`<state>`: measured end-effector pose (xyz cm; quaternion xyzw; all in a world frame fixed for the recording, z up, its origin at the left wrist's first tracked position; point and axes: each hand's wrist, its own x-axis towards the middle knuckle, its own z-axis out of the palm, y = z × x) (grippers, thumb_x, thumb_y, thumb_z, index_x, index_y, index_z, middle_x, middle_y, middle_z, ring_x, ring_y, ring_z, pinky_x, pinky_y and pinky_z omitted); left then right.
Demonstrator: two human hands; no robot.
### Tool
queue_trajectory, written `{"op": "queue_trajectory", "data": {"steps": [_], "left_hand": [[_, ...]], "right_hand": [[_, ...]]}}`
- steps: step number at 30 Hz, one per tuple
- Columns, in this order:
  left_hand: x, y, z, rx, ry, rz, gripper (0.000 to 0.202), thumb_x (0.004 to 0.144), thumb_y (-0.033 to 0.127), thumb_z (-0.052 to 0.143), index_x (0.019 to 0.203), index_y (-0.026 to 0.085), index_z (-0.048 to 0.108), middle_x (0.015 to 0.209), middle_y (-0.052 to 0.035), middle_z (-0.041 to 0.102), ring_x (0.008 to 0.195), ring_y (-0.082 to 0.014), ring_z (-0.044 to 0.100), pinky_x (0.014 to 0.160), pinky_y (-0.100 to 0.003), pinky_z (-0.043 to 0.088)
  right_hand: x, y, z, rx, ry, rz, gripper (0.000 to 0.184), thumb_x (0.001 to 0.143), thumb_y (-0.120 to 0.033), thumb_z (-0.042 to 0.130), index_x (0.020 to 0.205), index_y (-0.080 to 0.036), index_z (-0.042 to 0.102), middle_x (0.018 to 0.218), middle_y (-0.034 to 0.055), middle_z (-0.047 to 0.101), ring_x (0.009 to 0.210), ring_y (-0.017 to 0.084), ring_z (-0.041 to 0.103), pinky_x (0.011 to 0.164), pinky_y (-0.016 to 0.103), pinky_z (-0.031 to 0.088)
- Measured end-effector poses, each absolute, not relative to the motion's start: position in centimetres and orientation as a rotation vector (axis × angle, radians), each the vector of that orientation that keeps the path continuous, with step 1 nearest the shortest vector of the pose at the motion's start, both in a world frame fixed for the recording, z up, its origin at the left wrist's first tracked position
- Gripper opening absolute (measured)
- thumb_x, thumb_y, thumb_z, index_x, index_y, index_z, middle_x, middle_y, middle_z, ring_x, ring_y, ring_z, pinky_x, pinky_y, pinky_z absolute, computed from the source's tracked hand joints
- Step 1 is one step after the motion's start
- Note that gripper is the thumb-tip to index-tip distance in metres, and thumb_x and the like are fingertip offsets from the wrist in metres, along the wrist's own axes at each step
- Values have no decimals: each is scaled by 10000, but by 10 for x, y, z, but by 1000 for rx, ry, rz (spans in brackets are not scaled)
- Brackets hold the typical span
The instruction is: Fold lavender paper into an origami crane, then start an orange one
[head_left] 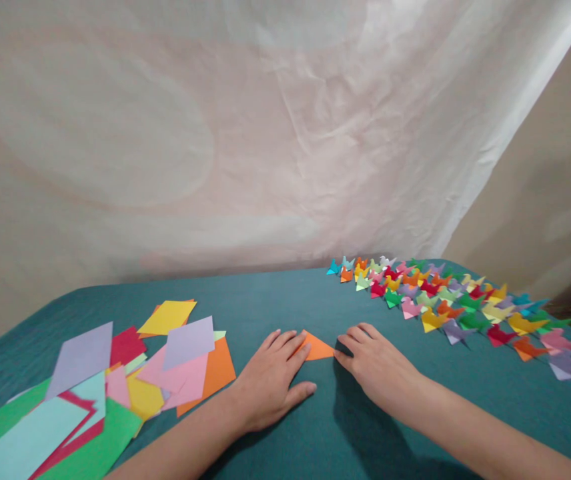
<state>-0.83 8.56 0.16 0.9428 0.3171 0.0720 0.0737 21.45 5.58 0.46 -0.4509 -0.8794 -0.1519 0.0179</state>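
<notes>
A small orange paper triangle point(318, 348) lies on the teal tablecloth point(285, 300), between my hands. My left hand point(271, 380) lies flat with fingers stretched out, its fingertips resting on the triangle's left corner. My right hand point(373, 360) has its fingers curled, fingertips pressing at the triangle's right corner. Neither hand lifts the paper off the cloth.
Loose coloured paper squares point(115, 380) are scattered at the left. Rows of several folded paper birds point(445, 300) in many colours run along the right side toward the table edge. A pale wrinkled sheet point(265, 133) hangs behind the table.
</notes>
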Motion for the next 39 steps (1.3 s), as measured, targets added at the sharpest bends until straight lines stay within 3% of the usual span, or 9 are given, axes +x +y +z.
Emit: {"op": "queue_trajectory", "data": {"steps": [6, 11, 20, 29, 39], "left_hand": [[-9, 87, -2, 2837, 943, 233, 550, 892, 530, 388, 1345, 218, 387, 1434, -79, 351, 1307, -261, 316, 1086, -454, 208], [-10, 87, -3, 2829, 944, 240, 556, 893, 538, 378, 1345, 214, 389, 1434, -87, 349, 1310, -270, 311, 1081, -464, 215], [-9, 86, -1, 2838, 952, 179, 560, 893, 508, 400, 1365, 210, 350, 1440, -90, 337, 1313, -274, 300, 1083, -469, 210], [-5, 82, 5, 2903, 924, 321, 464, 880, 454, 462, 1262, 191, 467, 1273, -87, 515, 1184, -255, 439, 1070, -445, 245], [-8, 80, 1, 2975, 874, 273, 451, 875, 420, 495, 1276, 217, 460, 1314, -100, 491, 1231, -259, 418, 1071, -457, 258]], "right_hand": [[217, 57, 6, -1453, -2742, -457, 97, 775, -129, 620, 815, -170, 698, 776, 84, 650, 790, 235, 551, 703, 370, 356], [230, 66, 15, -1455, -2750, -340, 163, 787, -84, 566, 778, -181, 697, 867, 77, 666, 847, 221, 560, 740, 353, 362], [214, 66, 5, -1198, -2688, -128, 318, 862, -79, 462, 1136, -180, 588, 1143, 58, 614, 1006, 195, 498, 851, 337, 368], [207, 66, -7, -1171, -2707, -154, 284, 870, -118, 489, 1136, -146, 585, 1075, 89, 624, 1035, 220, 482, 889, 362, 378], [206, 66, -7, -1156, -2673, -167, 285, 871, -120, 494, 1135, -164, 593, 1062, 87, 632, 1012, 216, 500, 870, 368, 396]]}}
